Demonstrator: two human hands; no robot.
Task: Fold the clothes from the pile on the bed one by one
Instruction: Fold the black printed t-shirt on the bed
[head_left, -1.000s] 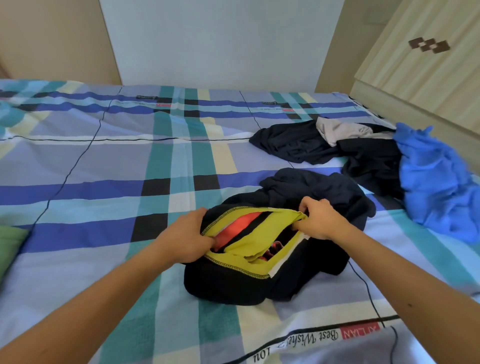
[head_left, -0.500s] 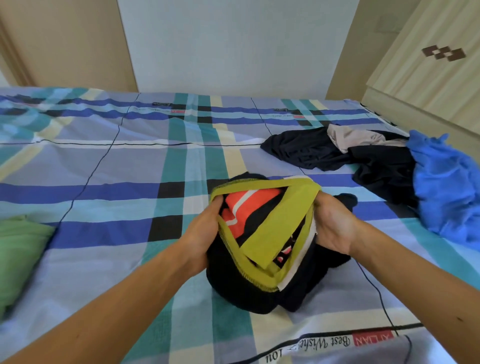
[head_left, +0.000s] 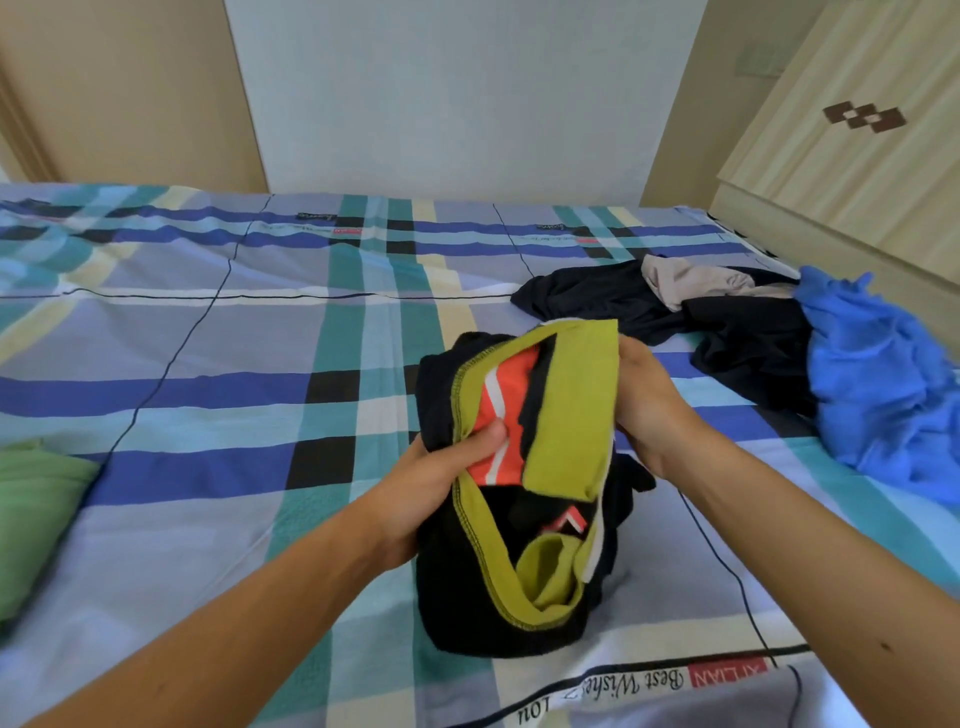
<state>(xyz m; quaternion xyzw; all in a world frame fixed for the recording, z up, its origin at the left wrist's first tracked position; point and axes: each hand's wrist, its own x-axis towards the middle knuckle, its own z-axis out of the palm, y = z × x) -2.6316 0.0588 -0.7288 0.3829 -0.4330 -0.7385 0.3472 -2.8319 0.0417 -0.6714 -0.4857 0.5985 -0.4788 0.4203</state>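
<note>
One garment in work: the black garment (head_left: 467, 597), edged with a yellow-green trim (head_left: 571, 405), with an orange panel (head_left: 506, 415) striped white showing inside the opening. It is bunched. Its lower part rests on the bed (head_left: 208, 364) and its upper part is raised between both hands.

Left hand (head_left: 441, 478): grips the left side of the opening, thumb pressed on the inner face beside the orange panel, the other fingers curled behind the cloth. Right hand (head_left: 649, 410): closed on the wide yellow-green band at the right side, with its fingers mostly hidden behind the band.

Handling, as judged: light, soft and limp. It sags wherever it is not held and keeps no shape of its own. The fabric looks a smooth knit, so layers may slide over each other. Not fragile. The stitched trim looks the firmest part and is the better hold. Take it at two points well apart along one edge so the body hangs open, then lay it flat on the bed before folding. Which edge is hem and which is neck I cannot tell.

Around the black garment: the pile (head_left: 727, 332) of dark clothes lies beyond it to the right, apart from it, with a beige piece (head_left: 685, 280) on top and a blue garment (head_left: 883, 389) at its far right. A green cloth (head_left: 31, 519) lies well to the left.
</note>
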